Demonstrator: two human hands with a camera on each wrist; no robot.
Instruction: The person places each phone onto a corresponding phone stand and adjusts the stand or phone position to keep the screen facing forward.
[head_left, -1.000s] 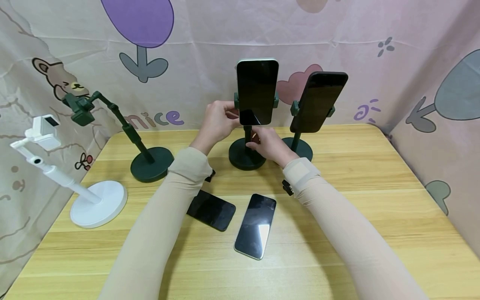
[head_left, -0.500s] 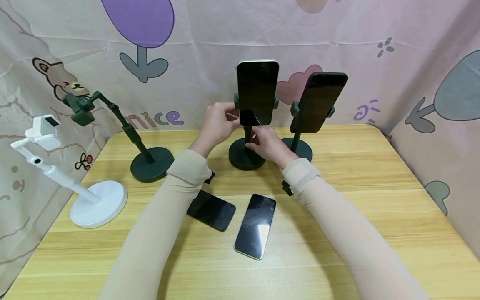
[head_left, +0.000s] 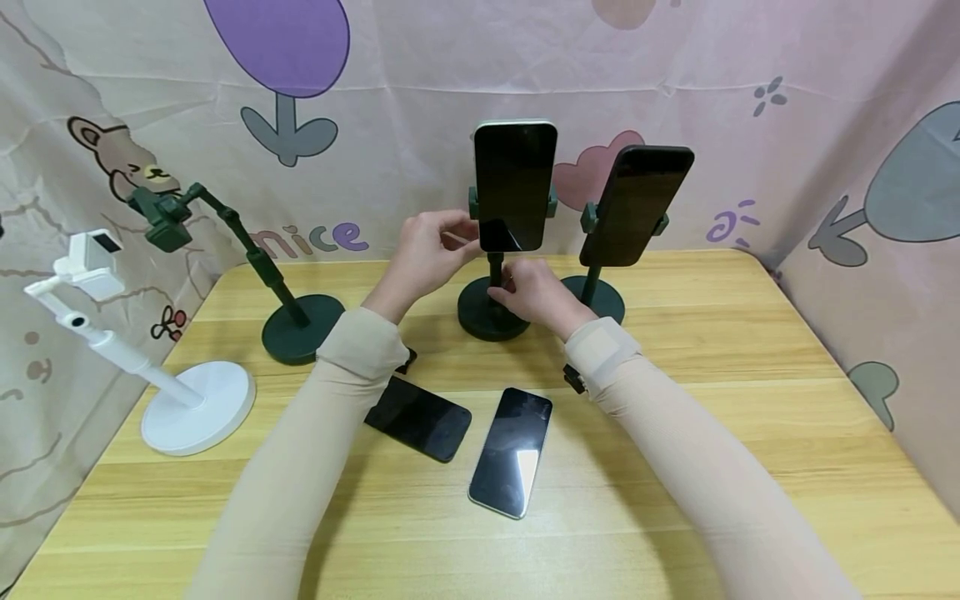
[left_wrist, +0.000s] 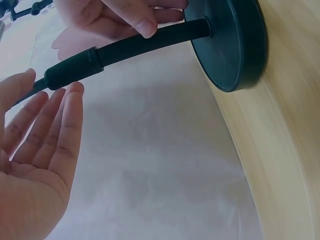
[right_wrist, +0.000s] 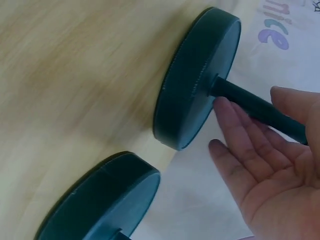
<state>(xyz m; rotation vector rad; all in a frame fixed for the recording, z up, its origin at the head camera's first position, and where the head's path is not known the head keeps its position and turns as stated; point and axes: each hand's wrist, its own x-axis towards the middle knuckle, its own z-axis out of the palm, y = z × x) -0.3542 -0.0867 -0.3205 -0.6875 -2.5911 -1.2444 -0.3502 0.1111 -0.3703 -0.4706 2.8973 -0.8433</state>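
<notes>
A dark green phone stand [head_left: 480, 322] stands at the back middle of the table, a phone [head_left: 517, 187] clamped upright in its holder. My left hand [head_left: 426, 254] is at the upper stem, just below and left of the phone. In the left wrist view its fingers [left_wrist: 65, 130] are extended, with their tips by the ribbed collar [left_wrist: 73, 68]. Lower down is my right hand [head_left: 542, 292]. Its fingers [right_wrist: 237, 125] lie loosely extended along the stem near the round base [right_wrist: 197, 80], and its thumb is on the stem's other side.
Close by on the right, another green stand [head_left: 603, 298] holds a tilted black phone [head_left: 637, 204]. At left are a green stand [head_left: 303, 329] and a white stand [head_left: 197, 408], their holders unoccupied. Two phones, one dark [head_left: 422, 419] and one silver-edged [head_left: 512, 454], lie flat in front.
My left hand and forearm have shifted slightly left, and the hand has loosened beside the stem. My right hand stays almost in place. The stand and phones have not visibly moved.
</notes>
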